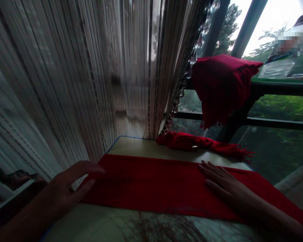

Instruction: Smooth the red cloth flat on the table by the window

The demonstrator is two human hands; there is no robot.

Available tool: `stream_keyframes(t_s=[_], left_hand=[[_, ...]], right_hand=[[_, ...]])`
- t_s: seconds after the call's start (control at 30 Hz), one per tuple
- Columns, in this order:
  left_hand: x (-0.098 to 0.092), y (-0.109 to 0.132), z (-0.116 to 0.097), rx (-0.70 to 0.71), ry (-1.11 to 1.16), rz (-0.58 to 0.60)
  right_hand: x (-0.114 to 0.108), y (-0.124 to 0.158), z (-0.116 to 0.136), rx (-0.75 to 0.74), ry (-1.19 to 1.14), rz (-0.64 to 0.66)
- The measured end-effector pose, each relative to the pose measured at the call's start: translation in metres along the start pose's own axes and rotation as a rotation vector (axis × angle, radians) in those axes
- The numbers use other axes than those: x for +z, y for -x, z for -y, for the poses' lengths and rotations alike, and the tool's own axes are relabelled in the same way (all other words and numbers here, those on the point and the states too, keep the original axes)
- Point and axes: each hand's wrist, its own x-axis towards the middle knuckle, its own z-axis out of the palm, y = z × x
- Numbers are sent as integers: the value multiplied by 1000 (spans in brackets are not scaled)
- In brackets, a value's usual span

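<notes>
A long red cloth, like a scarf (151,185), lies flat across the cream table (138,144) and runs off towards the lower right. My right hand (222,183) rests on its right part, palm down with the fingers stretched out. At the cloth's left end is my left hand (68,185), thumb and fingers apart and slightly blurred. Whether those fingertips touch the cloth I cannot tell. Behind the cloth, a second red scarf (202,143) with a fringed end lies bunched along the table's far edge.
Several layers of fringed red fabric (222,87) hang over a dark window rail (280,89). A striped, sheer curtain (91,77) with a beaded edge comes down to the table at the left. A plastic bag (277,69) stands on the ledge at the right. Hair crosses the bottom of the view.
</notes>
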Motion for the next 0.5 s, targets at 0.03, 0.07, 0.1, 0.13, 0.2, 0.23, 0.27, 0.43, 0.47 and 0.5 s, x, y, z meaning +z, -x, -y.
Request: stream_keyframes(t_s=[0.03,0.07,0.1,0.13,0.2,0.23,0.27,0.43,0.47,0.5], left_hand=[[10,-21,-15,49,37,59],[22,-43,-27,86,58,143],[34,-64,-35,98,82,220],[46,-84,-38,79,109,299],[68,-115,-33,-16,155,393],[76,-125,-27,-40,164,413],[81,-131,-20,-49,171,443],[75,-137,3,-77,202,528],[71,-138,4,-82,211,539],[69,-139,4,-86,217,549]], right_hand=[[-1,0,1,3,2,6],[-1,0,2,6,2,13],[-2,0,3,7,1,17],[-2,0,3,4,-1,20],[-1,-1,1,-9,-2,16],[0,-2,0,-16,-2,9],[1,-3,-1,-24,-4,3],[4,-6,-5,-49,-35,-5],[5,-6,-5,-52,-39,-9],[4,-6,-5,-53,-42,-17]])
